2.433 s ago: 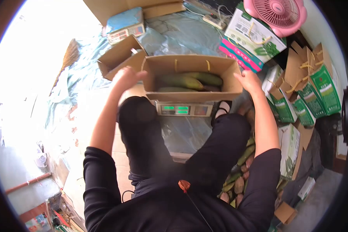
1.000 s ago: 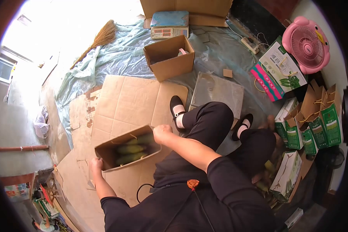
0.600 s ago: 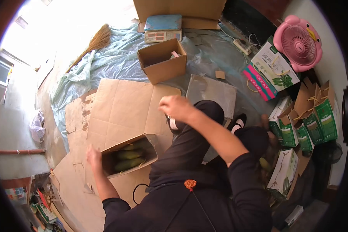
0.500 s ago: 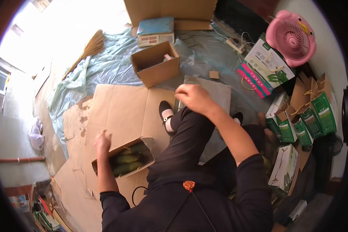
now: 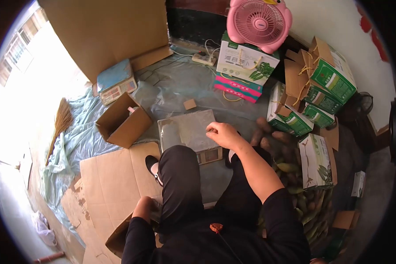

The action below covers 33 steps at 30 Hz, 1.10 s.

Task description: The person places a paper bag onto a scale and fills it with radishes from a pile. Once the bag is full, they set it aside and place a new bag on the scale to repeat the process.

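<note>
My right hand [image 5: 223, 135] hangs with its fingers curled together over the right edge of a grey flat-topped box [image 5: 180, 130] on the floor. Whatever is between those fingertips, if anything, I cannot make out. Down at the lower left, my left hand [image 5: 147, 203] is at the rim of an open cardboard box [image 5: 119, 235] beside my leg. Its fingers are out of sight. My sleeve and leg cover most of that box's inside. To the right of my legs lies a heap of long green and brown vegetables [image 5: 310, 211].
A brown carton [image 5: 130, 127] stands open near a blue-topped scale [image 5: 114, 81]. Flattened cardboard [image 5: 114, 171] and plastic sheeting [image 5: 79, 149] cover the floor. Green gift boxes [image 5: 334, 83] stand at the right. A pink fan [image 5: 259, 24] sits on a white box [image 5: 246, 61]. A broom [image 5: 61, 119] lies left.
My view has swung right, bringing the vegetable heap into sight. My left hand has gone down to the cardboard box's rim. My right hand now hovers over the grey box, still curled.
</note>
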Tool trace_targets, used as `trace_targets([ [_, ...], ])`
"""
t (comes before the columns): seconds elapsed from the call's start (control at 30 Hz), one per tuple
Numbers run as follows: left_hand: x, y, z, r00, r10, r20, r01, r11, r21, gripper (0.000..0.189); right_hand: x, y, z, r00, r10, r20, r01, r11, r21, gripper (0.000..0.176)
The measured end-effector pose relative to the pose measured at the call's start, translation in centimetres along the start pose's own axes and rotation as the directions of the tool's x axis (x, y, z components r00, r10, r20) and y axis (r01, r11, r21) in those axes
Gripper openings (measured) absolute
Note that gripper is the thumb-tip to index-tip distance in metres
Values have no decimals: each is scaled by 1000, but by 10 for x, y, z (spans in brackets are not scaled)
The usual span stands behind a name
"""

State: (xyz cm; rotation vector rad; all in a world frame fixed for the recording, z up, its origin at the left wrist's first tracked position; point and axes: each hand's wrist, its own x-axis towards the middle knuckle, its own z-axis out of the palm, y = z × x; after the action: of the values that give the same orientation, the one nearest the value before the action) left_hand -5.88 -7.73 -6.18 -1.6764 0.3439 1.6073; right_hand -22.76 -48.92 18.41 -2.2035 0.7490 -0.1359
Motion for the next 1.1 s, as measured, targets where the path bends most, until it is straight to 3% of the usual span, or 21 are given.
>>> trace_targets([
  [0.37, 47, -4, 104, 937, 14, -349, -109, 961, -255, 45, -10, -3, -4, 997, 0, 77, 1, 1000, -9, 25],
  [0.47, 45, -6, 105, 890, 42, -454, -175, 951, -255, 44, -8, 4, 2, 998, -40, 45, 42, 998, -51, 27],
  [0.53, 44, -8, 99, 850, 73, -522, -225, 946, -234, 43, -9, 6, 4, 989, -145, 42, 148, 987, -70, 28],
  [0.87, 42, -59, 100, 648, 164, -743, -421, 891, -171, 37, -6, -5, 7, 996, -80, 33, 82, 995, -57, 26],
  [1.0, 45, -83, 113, 573, 156, -805, -495, 848, -189, 35, -13, -2, -21, 983, -165, -82, 170, 984, 57, 27],
  [1.1, 48, -90, 112, 509, 158, -846, -562, 805, -188, 34, -29, 13, -68, 947, -173, -270, 233, 949, 211, 27],
])
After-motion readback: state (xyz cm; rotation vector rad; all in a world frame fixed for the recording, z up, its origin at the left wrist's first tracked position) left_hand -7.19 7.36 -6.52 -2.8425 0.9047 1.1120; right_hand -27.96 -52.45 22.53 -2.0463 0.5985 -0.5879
